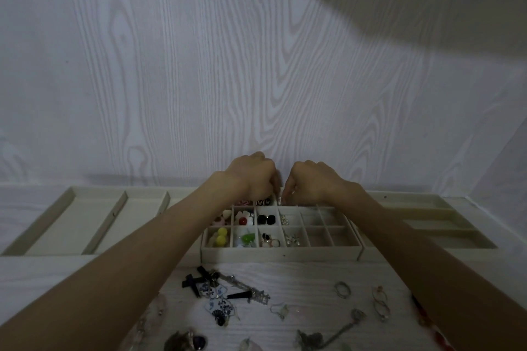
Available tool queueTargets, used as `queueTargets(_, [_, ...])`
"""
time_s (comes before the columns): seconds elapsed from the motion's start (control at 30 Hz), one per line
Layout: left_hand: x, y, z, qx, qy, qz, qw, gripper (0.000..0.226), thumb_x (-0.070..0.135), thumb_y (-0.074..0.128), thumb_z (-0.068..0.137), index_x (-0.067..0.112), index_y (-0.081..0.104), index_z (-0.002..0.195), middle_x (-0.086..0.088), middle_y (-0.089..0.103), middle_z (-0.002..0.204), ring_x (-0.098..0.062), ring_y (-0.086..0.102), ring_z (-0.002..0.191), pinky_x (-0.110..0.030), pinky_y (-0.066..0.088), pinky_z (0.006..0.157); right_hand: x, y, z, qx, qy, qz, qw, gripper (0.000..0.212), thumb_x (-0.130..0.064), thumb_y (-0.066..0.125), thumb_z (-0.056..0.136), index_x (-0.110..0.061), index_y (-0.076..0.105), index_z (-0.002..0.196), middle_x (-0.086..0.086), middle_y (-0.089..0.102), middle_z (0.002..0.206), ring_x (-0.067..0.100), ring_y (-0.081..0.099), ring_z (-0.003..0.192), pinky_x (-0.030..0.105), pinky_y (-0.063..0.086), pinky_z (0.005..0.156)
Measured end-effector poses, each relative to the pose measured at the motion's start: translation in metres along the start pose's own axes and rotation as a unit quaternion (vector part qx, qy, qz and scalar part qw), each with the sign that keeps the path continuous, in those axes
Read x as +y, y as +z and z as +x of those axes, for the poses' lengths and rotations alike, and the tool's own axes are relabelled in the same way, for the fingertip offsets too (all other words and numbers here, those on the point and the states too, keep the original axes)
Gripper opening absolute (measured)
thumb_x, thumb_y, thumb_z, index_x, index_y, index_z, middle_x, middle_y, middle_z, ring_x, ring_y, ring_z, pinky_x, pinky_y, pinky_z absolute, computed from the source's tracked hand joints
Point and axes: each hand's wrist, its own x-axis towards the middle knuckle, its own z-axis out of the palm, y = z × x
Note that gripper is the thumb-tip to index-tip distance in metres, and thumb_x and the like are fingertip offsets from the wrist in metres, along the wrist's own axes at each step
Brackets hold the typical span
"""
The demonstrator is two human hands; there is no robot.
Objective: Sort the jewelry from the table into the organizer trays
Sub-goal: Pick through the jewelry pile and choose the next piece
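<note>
A beige organizer tray [281, 252] with many small compartments stands mid-table; its left cells hold coloured earrings, among them yellow beads [221, 236] and black studs [266, 219]. Both hands hover over its far row, close together. My left hand [251, 177] has its fingers curled down into a far cell; what they hold is hidden. My right hand [309, 179] pinches a small pale piece at its fingertips above the far middle cell. Loose jewelry lies on the table in front: black crosses [196, 279], blue-and-white fan earrings [218, 306], rings [341, 289].
A long-compartment tray [77, 222] lies at the left and another tray [445, 219] at the right. A pale wood-grain wall rises right behind the trays. More chains and pendants [328, 338] lie near the bottom edge. The right cells of the middle tray hold nothing.
</note>
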Motion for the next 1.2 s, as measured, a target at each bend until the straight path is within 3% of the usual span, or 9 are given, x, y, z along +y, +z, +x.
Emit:
queueTargets(0.2, [0.003,-0.004,-0.002,0.010,0.003,-0.027,1.000,0.028,0.026,0.055,0.085,0.040,0.070,0.103,0.006,0.063,0.117,-0.014,0.054,0.106,-0.027,0.043,0.074,0.004,0.005,0.003,-0.012,0.012,0.015,1.000,0.016,-0.023,0.061,0.086,-0.021,0.074,0.094,-0.006,0.067,0.089,0.012,0.061,0.085,0.027,0.045,0.076])
queueTargets(0.3, [0.009,-0.014,-0.008,0.027,-0.039,-0.140,0.989,0.021,0.031,0.060,0.083,0.033,0.073,0.100,0.012,0.070,0.106,-0.010,0.061,0.099,-0.035,0.054,0.085,0.012,-0.008,-0.001,-0.017,0.020,0.173,0.985,0.017,-0.015,0.059,0.088,-0.015,0.074,0.095,-0.001,0.071,0.094,0.011,0.063,0.081,0.025,0.052,0.076])
queueTargets(0.4, [0.013,-0.029,-0.012,-0.028,-0.076,-0.271,0.959,0.021,0.031,0.067,0.083,0.022,0.075,0.100,0.007,0.071,0.106,-0.009,0.062,0.099,-0.028,0.050,0.090,0.021,-0.018,-0.014,-0.002,0.034,0.358,0.933,0.017,-0.018,0.061,0.089,-0.012,0.074,0.098,-0.002,0.066,0.084,0.002,0.055,0.070,0.011,0.040,0.066])
queueTargets(0.53, [0.022,-0.040,-0.023,-0.062,-0.105,-0.350,0.929,0.036,0.041,0.066,0.085,0.008,0.073,0.097,0.006,0.063,0.078,-0.002,0.055,0.069,-0.015,0.040,0.063,0.026,-0.012,-0.025,-0.019,0.063,0.554,0.830,0.017,-0.028,0.054,0.094,-0.020,0.068,0.089,-0.003,0.047,0.070,0.005,0.035,0.055,0.019,0.027,0.055])
queueTargets(0.7, [0.034,-0.048,-0.034,-0.016,-0.098,-0.443,0.891,0.027,0.047,0.066,0.082,0.023,0.075,0.091,0.013,0.069,0.078,0.000,0.055,0.071,-0.015,0.038,0.061,0.020,-0.010,-0.036,0.011,0.050,0.661,0.748,0.014,-0.025,0.047,0.098,-0.023,0.060,0.094,-0.008,0.046,0.068,0.003,0.036,0.056,0.017,0.028,0.054])
queueTargets(0.83, [0.038,-0.055,-0.037,-0.025,-0.108,-0.478,0.871,0.027,0.041,0.061,0.088,0.020,0.073,0.100,0.023,0.064,0.060,0.002,0.047,0.063,-0.015,0.033,0.056,0.020,-0.007,-0.040,0.071,0.037,0.649,0.757,0.015,-0.027,0.050,0.096,-0.022,0.063,0.101,-0.008,0.047,0.069,0.001,0.039,0.053,0.017,0.029,0.055])
queueTargets(0.97, [0.036,-0.049,-0.035,0.038,-0.104,-0.467,0.877,0.019,0.035,0.070,0.082,0.020,0.075,0.093,0.019,0.069,0.077,0.008,0.057,0.064,-0.010,0.038,0.053,0.022,-0.008,-0.046,0.136,0.042,0.574,0.807,0.018,-0.027,0.057,0.092,-0.023,0.069,0.105,-0.009,0.057,0.075,0.004,0.046,0.064,0.018,0.037,0.062])
queueTargets(1.07, [0.032,-0.046,-0.030,0.064,-0.070,-0.460,0.883,0.022,0.024,0.074,0.080,0.009,0.075,0.096,0.009,0.070,0.081,0.017,0.057,0.058,-0.001,0.036,0.045,0.023,-0.015,-0.048,0.184,0.039,0.496,0.848,0.013,-0.023,0.061,0.090,-0.023,0.070,0.099,-0.017,0.062,0.075,-0.009,0.057,0.064,0.006,0.042,0.063])
queueTargets(1.2, [0.027,-0.040,-0.027,0.058,-0.051,-0.451,0.889,0.021,0.016,0.069,0.084,0.004,0.073,0.101,-0.002,0.072,0.098,0.021,0.058,0.066,0.005,0.039,0.058,0.022,-0.023,-0.044,0.192,0.030,0.435,0.879,0.012,-0.027,0.068,0.084,-0.020,0.074,0.092,-0.019,0.066,0.077,-0.018,0.059,0.067,-0.003,0.040,0.058])
